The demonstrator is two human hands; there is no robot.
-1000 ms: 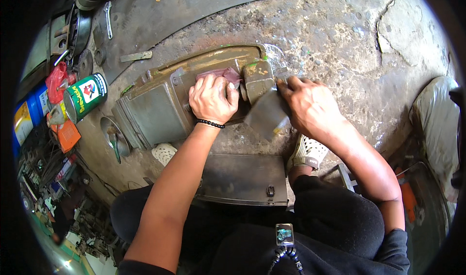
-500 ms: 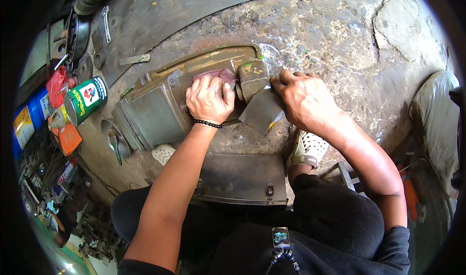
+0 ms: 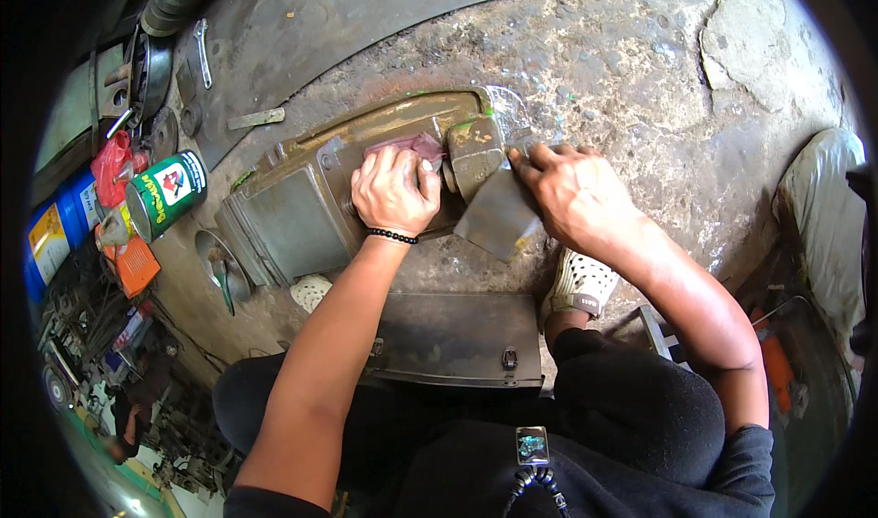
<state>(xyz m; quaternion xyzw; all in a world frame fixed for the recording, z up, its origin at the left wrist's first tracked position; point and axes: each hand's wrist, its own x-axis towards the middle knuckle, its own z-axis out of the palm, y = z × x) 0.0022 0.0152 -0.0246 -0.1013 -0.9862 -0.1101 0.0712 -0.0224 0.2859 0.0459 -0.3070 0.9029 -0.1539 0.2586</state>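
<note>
A brownish-grey, worn metal machine part with a rounded knob-like end lies on the floor before me. My left hand, a black bead bracelet at its wrist, presses on its middle with the fingers curled over a crumpled dull-red rag. My right hand is closed on the edge of a flexible grey sheet that looks like sandpaper. That sheet lies against the knob's right side and hangs down toward me. The right fingertips are partly hidden.
A grey metal box with latches lies between my knees. At left stand a green paint can, a blue bucket and a metal bowl with a brush. Beyond are a steel sheet and a wrench.
The right hand and the grey sheet have shifted slightly downward against the knob, and the sheet's hanging flap lies differently. The left hand stays on the rag.
</note>
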